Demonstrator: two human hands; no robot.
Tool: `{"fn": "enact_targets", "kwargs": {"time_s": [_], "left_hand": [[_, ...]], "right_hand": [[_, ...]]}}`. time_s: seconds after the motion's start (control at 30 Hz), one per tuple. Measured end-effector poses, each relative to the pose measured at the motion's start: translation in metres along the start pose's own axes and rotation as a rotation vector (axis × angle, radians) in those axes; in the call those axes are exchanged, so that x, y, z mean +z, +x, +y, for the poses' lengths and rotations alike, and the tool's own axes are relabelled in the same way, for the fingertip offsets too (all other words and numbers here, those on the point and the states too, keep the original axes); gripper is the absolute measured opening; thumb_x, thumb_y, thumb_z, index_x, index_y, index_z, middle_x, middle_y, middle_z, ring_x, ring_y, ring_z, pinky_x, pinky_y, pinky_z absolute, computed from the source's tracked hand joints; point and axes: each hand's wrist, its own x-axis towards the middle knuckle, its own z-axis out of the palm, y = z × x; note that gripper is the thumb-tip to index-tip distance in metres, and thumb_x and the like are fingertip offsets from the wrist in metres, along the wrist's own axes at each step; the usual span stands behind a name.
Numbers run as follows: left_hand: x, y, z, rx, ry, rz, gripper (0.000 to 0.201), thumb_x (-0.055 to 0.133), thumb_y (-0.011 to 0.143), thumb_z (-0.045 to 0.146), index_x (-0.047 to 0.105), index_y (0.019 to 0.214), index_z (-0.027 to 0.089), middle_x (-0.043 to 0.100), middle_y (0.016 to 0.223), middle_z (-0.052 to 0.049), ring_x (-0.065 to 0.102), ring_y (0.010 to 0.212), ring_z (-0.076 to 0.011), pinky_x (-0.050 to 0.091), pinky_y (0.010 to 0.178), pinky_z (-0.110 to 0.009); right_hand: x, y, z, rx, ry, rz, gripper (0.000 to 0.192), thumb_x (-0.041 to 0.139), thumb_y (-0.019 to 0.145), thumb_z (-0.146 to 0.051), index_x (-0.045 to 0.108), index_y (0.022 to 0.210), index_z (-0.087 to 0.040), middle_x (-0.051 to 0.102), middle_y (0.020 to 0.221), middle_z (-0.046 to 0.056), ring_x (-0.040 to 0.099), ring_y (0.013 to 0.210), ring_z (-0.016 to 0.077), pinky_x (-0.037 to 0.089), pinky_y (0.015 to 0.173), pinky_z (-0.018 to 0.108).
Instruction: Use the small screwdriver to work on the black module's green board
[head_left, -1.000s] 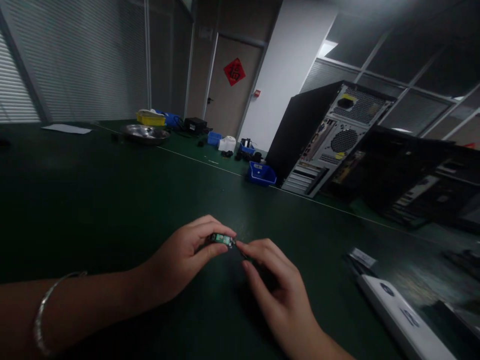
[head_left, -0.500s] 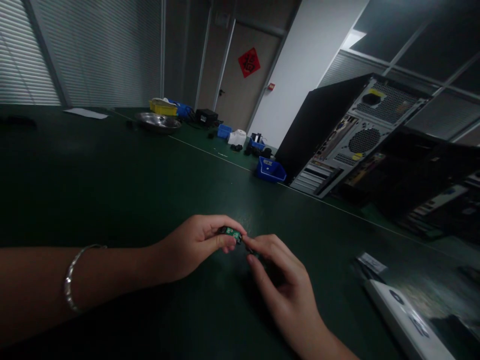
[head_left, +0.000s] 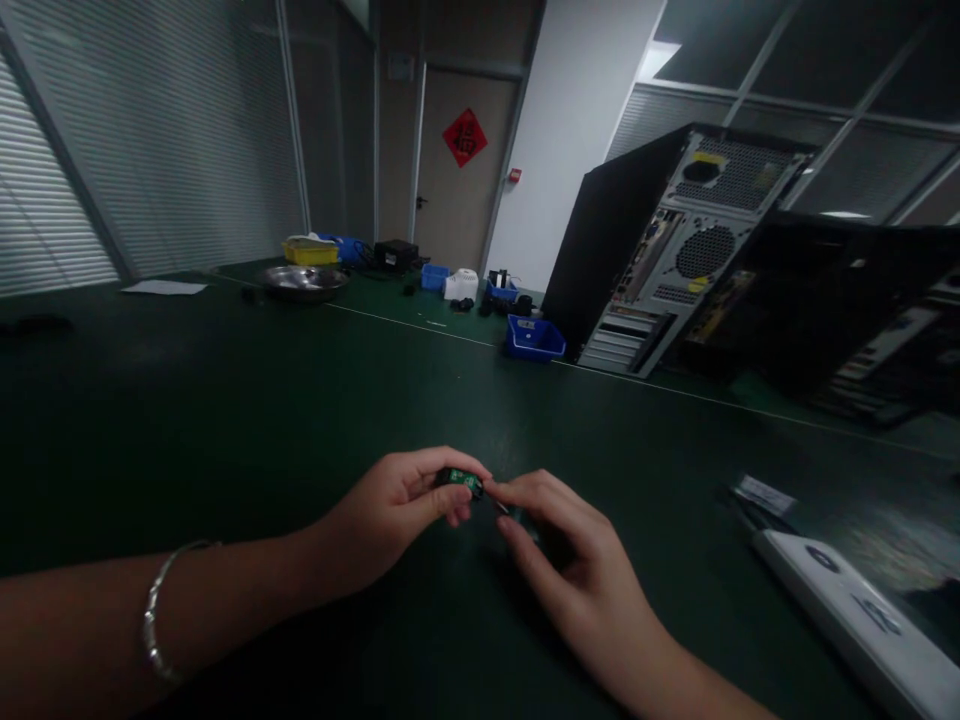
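A person's two bare hands meet low over a dark green matted surface (head_left: 225, 400). The left hand (head_left: 390, 515), a silver bangle on its wrist, has its grip closed on a small green rectangular circuit board (head_left: 460, 481), pinched between thumb and fingertips. The board's long axis runs left to right, its free end pointing at the right hand (head_left: 574, 570). That hand's fingertips close at this end; whether they hold something thin cannot be told. A black desktop computer tower (head_left: 660, 260) stands well beyond.
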Motion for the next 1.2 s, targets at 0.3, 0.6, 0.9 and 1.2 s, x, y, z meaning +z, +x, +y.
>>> {"fn": "enact_targets", "kwargs": {"time_s": [0.3, 0.6, 0.9, 1.2], "left_hand": [[0.0009, 0.0024, -0.0044, -0.015, -0.034, 0.006, 0.023, 0.056, 0.088, 0.022, 0.064, 0.107, 0.012, 0.062, 0.075, -0.001, 0.057, 0.071, -0.0154, 0.046, 0.070, -0.029], [0.0014, 0.0020, -0.0012, -0.024, -0.017, 0.020, 0.023, 0.057, 0.087, 0.022, 0.065, 0.105, 0.013, 0.064, 0.072, -0.001, 0.058, 0.069, -0.0157, 0.046, 0.069, -0.029], [-0.0004, 0.0033, -0.0003, -0.048, -0.066, 0.000, 0.023, 0.063, 0.084, 0.023, 0.070, 0.104, 0.015, 0.071, 0.083, -0.003, 0.061, 0.075, -0.0162, 0.047, 0.074, -0.029], [0.0001, 0.0033, -0.0004, -0.039, -0.131, 0.027, 0.024, 0.066, 0.080, 0.024, 0.069, 0.101, 0.013, 0.068, 0.084, -0.004, 0.060, 0.076, -0.0166, 0.047, 0.076, -0.031]], "right_hand": [[-0.0014, 0.0008, -0.0024, 0.033, -0.048, -0.012, 0.029, 0.056, 0.091, -0.008, 0.066, 0.114, -0.023, 0.066, 0.096, 0.003, 0.061, 0.086, 0.0162, 0.047, 0.074, 0.026], [-0.0020, 0.0014, 0.0002, 0.018, -0.051, 0.001, 0.030, 0.057, 0.092, -0.009, 0.065, 0.117, -0.023, 0.066, 0.095, 0.002, 0.061, 0.084, 0.0161, 0.046, 0.073, 0.026], [-0.0002, 0.0001, 0.0007, -0.007, 0.003, 0.020, 0.024, 0.059, 0.089, -0.006, 0.069, 0.108, -0.015, 0.067, 0.096, 0.008, 0.064, 0.089, 0.0185, 0.049, 0.077, 0.028], [-0.0017, 0.0010, -0.0015, 0.010, -0.011, 0.023, 0.025, 0.058, 0.091, -0.010, 0.069, 0.110, -0.022, 0.068, 0.095, 0.004, 0.064, 0.087, 0.0176, 0.049, 0.076, 0.028]]}}
